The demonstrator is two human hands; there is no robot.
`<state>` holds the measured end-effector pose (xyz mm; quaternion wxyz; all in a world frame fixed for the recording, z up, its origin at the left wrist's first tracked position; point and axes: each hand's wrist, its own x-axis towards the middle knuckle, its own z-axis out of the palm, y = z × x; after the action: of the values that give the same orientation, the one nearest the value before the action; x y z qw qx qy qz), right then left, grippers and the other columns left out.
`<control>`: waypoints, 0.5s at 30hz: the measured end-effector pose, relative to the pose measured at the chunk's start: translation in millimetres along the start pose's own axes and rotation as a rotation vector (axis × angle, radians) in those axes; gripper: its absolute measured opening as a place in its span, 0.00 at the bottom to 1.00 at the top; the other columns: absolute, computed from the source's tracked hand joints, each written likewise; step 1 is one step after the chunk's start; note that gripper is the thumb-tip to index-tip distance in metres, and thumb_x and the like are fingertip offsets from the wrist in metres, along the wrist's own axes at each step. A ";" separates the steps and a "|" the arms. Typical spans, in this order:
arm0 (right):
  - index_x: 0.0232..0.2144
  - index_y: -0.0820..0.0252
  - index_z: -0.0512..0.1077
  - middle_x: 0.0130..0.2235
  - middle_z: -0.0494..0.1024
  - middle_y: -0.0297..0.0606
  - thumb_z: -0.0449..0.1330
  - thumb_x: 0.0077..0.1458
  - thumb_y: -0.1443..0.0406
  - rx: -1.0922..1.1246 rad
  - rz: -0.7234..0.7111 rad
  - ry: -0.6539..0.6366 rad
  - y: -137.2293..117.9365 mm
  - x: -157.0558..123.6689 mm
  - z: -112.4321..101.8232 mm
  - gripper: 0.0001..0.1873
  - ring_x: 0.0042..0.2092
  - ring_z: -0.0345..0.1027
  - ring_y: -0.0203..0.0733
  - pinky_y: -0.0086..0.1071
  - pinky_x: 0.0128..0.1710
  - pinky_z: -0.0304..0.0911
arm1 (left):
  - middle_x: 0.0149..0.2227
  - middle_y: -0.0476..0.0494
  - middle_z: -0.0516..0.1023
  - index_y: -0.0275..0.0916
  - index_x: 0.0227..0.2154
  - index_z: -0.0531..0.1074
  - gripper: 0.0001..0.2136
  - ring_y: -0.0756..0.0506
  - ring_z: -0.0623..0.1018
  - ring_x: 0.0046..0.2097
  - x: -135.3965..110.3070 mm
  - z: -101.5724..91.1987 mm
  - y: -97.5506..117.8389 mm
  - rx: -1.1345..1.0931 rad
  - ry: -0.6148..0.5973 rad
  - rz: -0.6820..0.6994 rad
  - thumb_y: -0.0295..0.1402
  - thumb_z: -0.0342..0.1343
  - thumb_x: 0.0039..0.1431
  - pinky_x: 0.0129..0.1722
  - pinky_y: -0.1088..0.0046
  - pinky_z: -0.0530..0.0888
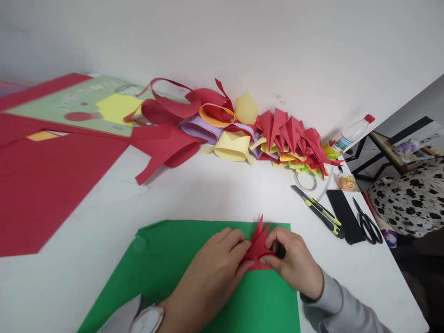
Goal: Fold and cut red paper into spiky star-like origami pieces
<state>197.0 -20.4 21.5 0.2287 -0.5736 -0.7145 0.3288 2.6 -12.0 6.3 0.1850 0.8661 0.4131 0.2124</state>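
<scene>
A folded red paper piece point(257, 249) with pointed tips sticking up lies over the green paper sheet point(166, 259), near its far right corner. My left hand point(222, 259) is closed on the left side of the red piece, fingertips and thumb pressed to it. On its right side, my right hand point(291, 254) pinches the edge between thumb and bent fingers. Part of the red piece is hidden behind the fingers.
Red folded paper shapes point(291, 134) and paper loops point(208, 125) line the wall. To the right lie a tape roll point(305, 181), box cutter point(319, 210), black flat object point(345, 216), scissors point(367, 224) and a bottle point(350, 134). Large red sheets point(52, 185) cover the left.
</scene>
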 end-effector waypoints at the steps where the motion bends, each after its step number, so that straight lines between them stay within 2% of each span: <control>1: 0.28 0.58 0.66 0.27 0.67 0.26 0.69 0.41 0.78 0.011 0.016 0.000 0.0 0.8 -0.1 0.18 0.29 0.60 0.33 0.26 0.29 0.57 | 0.33 0.46 0.75 0.38 0.30 0.73 0.03 0.42 0.73 0.35 0.8 0.0 -0.1 -0.036 -0.007 -0.012 0.25 0.60 0.56 0.34 0.64 0.74; 4: 0.34 0.59 0.68 0.28 0.67 0.26 0.71 0.38 0.77 0.083 0.056 -0.021 0.1 3.8 -2.2 0.22 0.27 0.60 0.32 0.26 0.27 0.58 | 0.33 0.48 0.74 0.39 0.31 0.72 0.06 0.43 0.73 0.36 2.3 0.6 -0.6 -0.124 0.002 -0.025 0.23 0.62 0.53 0.35 0.65 0.74; 7: 0.42 0.58 0.70 0.30 0.67 0.27 0.72 0.36 0.77 0.124 -0.001 -0.071 1.3 5.7 -5.8 0.29 0.28 0.61 0.32 0.26 0.28 0.60 | 0.33 0.48 0.74 0.39 0.30 0.70 0.07 0.44 0.73 0.35 0.8 3.3 -0.8 -0.147 0.047 0.052 0.21 0.60 0.54 0.34 0.67 0.73; 11: 0.28 0.59 0.74 0.29 0.68 0.31 0.69 0.44 0.74 0.133 -0.157 -0.121 3.8 4.3 -8.6 0.09 0.28 0.62 0.33 0.25 0.27 0.59 | 0.34 0.47 0.74 0.39 0.29 0.67 0.07 0.45 0.71 0.33 -4.6 8.1 0.2 -0.116 0.133 0.145 0.21 0.52 0.59 0.32 0.68 0.72; 15: 0.26 0.60 0.74 0.29 0.70 0.33 0.65 0.50 0.72 0.150 -0.278 -0.139 4.3 1.9 -7.9 0.05 0.28 0.63 0.34 0.26 0.26 0.58 | 0.30 0.48 0.73 0.39 0.30 0.67 0.07 0.44 0.71 0.32 -5.8 5.6 2.4 -0.125 0.105 0.060 0.20 0.52 0.56 0.31 0.67 0.70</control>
<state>205.0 -16.4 23.6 0.2644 -0.4264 -0.7744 0.3854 3.8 -18.8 1.5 0.2100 0.8525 0.3821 0.2883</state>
